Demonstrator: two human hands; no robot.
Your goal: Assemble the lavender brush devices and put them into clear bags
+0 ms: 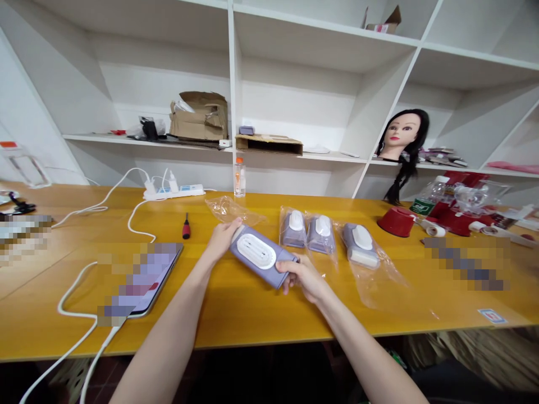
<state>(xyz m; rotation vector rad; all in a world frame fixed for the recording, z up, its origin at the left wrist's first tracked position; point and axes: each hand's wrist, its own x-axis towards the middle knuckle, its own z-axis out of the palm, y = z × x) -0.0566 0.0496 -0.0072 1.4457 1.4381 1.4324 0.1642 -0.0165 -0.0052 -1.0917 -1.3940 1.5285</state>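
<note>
Between my two hands is a purple rectangular device (268, 273) with a raised white oval panel on its upper face; its exact kind is unclear. My left hand (223, 238) grips its far left end, and my right hand (307, 278) has its thumb on top and fingers underneath at the near right end. The device is tilted above the wooden table (236, 325). Just beyond my left hand lies a crumpled clear plastic bag (227, 208). Three similar purple devices in clear bags, a left one (288, 237), a middle one (315, 243) and a right one (352, 247), sit behind my right hand.
On the left are a tablet-like screen (162, 264), white cables, a red-handled screwdriver (186, 229) and a power strip (185, 192). A red bowl-like container (396, 222) and plastic bottle (427, 196) stand right. Behind rise white shelves with cardboard boxes and a mannequin head (402, 134).
</note>
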